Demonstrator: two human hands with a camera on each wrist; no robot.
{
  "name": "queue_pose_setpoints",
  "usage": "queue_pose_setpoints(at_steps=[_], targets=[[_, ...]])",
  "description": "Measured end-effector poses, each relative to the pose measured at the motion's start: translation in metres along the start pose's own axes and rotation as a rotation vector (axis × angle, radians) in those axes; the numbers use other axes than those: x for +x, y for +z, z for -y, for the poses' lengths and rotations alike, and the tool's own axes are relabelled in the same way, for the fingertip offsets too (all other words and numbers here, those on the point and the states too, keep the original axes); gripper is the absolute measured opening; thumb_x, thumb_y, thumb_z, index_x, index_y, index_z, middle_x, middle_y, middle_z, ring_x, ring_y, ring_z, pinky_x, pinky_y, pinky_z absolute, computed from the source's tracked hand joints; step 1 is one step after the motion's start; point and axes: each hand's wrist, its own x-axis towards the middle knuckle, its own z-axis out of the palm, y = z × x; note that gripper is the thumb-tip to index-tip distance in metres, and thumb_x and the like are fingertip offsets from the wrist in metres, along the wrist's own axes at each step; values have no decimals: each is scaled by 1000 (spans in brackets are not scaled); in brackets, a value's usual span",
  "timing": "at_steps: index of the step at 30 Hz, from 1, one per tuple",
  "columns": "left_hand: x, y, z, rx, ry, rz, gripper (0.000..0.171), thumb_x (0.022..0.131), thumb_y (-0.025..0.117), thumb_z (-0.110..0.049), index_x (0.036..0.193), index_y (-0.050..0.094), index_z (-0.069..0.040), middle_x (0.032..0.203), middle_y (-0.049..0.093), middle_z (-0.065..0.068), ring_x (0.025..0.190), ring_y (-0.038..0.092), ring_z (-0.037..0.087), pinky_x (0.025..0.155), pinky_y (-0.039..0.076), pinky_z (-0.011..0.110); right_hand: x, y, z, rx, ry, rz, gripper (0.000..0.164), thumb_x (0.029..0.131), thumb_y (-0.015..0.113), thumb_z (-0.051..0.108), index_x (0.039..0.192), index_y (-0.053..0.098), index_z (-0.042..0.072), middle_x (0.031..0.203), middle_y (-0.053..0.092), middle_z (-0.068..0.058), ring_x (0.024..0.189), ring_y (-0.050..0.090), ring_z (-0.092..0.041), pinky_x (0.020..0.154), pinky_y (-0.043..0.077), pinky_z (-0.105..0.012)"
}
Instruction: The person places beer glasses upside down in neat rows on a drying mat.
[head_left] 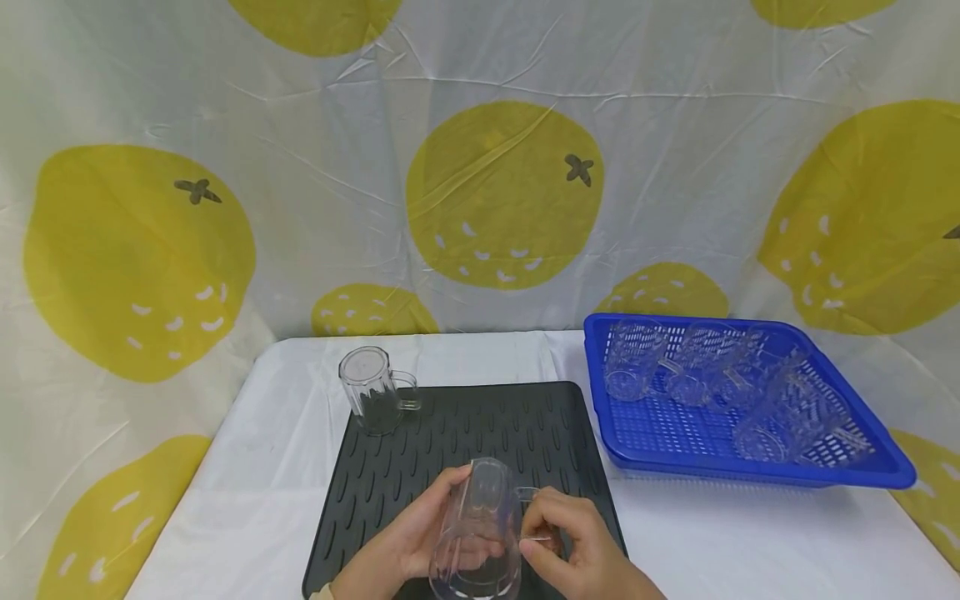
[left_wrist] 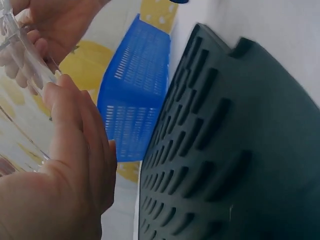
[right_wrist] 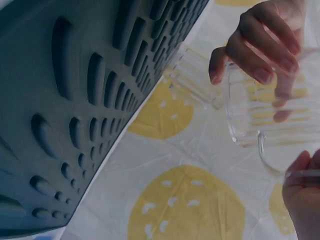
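Observation:
A clear glass mug (head_left: 480, 521) is held over the near part of a black ridged mat (head_left: 457, 425). My left hand (head_left: 416, 529) grips the mug's body from the left, and some of its fingers show through the glass. On the other side, my right hand (head_left: 573, 542) pinches the mug's handle. The right wrist view shows the left hand (right_wrist: 267, 45) lying across the mug (right_wrist: 275, 110) and part of the right hand (right_wrist: 305, 190) at the handle. A second glass mug (head_left: 371, 392) stands at the mat's far left corner, its handle pointing right.
To the right stands a blue plastic basket (head_left: 667, 433) with several clear glass mugs (head_left: 705, 375) lying in it. White cloth (head_left: 232, 483) covers the table. Behind it hangs a curtain (head_left: 322, 167) printed with yellow lemons.

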Motion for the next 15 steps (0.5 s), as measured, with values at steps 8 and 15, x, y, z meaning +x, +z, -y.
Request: queue_pose_setpoints(at_steps=[8,15], targets=[[3,-1,2,211,135,-86,47,98,33,-41,89,68,-10,80,69,0,73,66,11,69,52,27,3,-13,-3,-91,63,-20,17,80,60,-6,84,56,10,76,51,2,70,48,-9,63,42,-24],[1,5,-1,503,316,-459,54,88,53,-28,126,39,7,93,62,9,77,62,18,69,52,34,2,-24,-3,-127,146,-83,18,82,60,-6,94,56,7,86,54,-6,81,51,-15,71,44,-28]])
